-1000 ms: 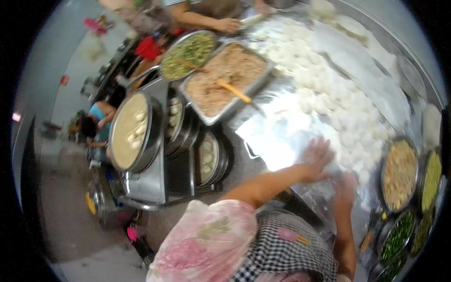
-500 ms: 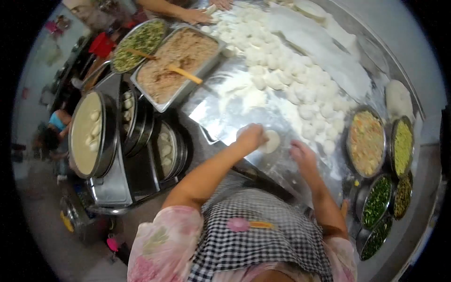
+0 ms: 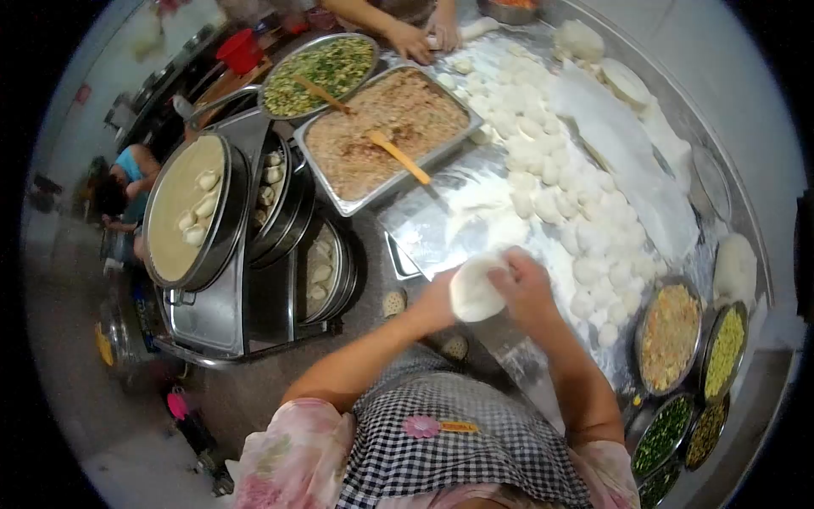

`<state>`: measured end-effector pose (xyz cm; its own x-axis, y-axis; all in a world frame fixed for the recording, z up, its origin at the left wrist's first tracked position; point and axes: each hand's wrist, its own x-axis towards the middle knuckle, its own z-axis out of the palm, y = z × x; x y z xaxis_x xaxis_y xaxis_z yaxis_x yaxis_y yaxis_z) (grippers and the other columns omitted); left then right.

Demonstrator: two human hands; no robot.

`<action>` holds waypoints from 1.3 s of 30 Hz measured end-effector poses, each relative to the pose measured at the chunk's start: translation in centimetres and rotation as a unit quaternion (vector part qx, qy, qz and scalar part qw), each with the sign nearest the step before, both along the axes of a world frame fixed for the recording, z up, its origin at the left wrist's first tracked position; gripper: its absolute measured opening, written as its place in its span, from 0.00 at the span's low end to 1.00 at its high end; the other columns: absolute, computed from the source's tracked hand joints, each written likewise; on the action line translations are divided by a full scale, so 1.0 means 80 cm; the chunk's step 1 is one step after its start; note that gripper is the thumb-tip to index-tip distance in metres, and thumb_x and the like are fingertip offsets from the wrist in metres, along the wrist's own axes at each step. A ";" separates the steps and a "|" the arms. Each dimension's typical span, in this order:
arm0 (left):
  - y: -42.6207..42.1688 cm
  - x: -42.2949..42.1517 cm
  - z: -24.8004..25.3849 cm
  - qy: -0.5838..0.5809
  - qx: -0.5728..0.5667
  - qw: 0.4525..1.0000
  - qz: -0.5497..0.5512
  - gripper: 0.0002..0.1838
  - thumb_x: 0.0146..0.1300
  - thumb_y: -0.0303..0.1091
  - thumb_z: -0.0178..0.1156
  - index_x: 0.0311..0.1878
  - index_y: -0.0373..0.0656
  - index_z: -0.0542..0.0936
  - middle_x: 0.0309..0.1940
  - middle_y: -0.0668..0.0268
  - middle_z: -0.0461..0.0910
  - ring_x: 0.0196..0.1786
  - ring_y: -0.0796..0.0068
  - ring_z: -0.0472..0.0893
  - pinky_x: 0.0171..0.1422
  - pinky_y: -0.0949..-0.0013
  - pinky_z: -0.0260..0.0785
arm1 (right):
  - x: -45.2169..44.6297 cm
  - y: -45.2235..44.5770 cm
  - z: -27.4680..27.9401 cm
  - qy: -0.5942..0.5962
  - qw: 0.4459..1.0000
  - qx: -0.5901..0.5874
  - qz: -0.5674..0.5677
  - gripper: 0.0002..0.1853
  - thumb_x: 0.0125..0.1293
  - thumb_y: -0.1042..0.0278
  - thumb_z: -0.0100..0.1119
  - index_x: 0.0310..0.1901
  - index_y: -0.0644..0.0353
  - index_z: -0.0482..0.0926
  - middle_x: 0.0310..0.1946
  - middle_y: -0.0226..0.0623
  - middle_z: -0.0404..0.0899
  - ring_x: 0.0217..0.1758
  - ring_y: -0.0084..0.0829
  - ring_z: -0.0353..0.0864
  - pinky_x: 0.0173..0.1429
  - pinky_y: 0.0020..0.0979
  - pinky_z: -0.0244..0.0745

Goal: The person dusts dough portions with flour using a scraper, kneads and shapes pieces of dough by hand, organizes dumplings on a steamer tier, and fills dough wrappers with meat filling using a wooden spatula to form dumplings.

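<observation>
Floury metal table ahead; left hand and right hand both grip one dough round between them! Dough pieces crowd beyond the right hand; past the left, a filling tray; farthest out, another person's hands on a dough roll.

A kitchen making food in bulk: stacked steamers hold dumplings, filling lies in a tray, greens sit in bowls, dough rounds crowd a floured table

The dough disc looks matt, the metal table glossy.
</observation>
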<state>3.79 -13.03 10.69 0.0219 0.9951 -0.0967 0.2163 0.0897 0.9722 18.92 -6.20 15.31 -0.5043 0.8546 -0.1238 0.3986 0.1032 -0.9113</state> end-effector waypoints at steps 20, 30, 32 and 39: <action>0.061 -0.065 -0.122 -0.021 0.054 0.990 -0.128 0.10 0.59 0.33 0.55 0.44 0.45 0.73 0.38 0.59 0.74 0.46 0.57 0.74 0.52 0.59 0.67 | -0.180 0.080 0.015 -0.038 0.964 0.263 0.012 0.13 0.62 0.77 0.52 0.49 0.65 0.74 0.34 0.43 0.79 0.35 0.31 0.79 0.41 0.28 0.74; -0.247 -0.192 -0.174 0.260 -0.018 0.913 0.314 0.09 0.54 0.27 0.58 0.40 0.43 0.75 0.36 0.58 0.77 0.43 0.55 0.77 0.47 0.61 0.70 | -0.102 -0.006 -0.025 -0.089 0.942 0.235 0.221 0.10 0.60 0.77 0.51 0.43 0.64 0.76 0.33 0.45 0.77 0.35 0.41 0.78 0.41 0.33 0.72; -0.309 -0.199 -0.161 0.310 -0.072 0.871 0.373 0.12 0.51 0.22 0.55 0.41 0.43 0.75 0.38 0.58 0.76 0.42 0.56 0.77 0.47 0.63 0.70 | -0.084 -0.015 -0.036 -0.090 0.938 0.223 0.251 0.09 0.60 0.77 0.51 0.42 0.64 0.77 0.34 0.46 0.77 0.36 0.42 0.78 0.42 0.33 0.72; -0.427 -0.228 -0.077 0.458 -0.095 0.642 0.608 0.25 0.50 0.29 0.63 0.53 0.38 0.71 0.50 0.56 0.71 0.56 0.56 0.68 0.63 0.58 0.58 | -0.040 -0.058 -0.067 -0.081 0.915 0.231 0.320 0.11 0.57 0.74 0.57 0.44 0.59 0.76 0.37 0.44 0.79 0.40 0.46 0.78 0.45 0.39 0.73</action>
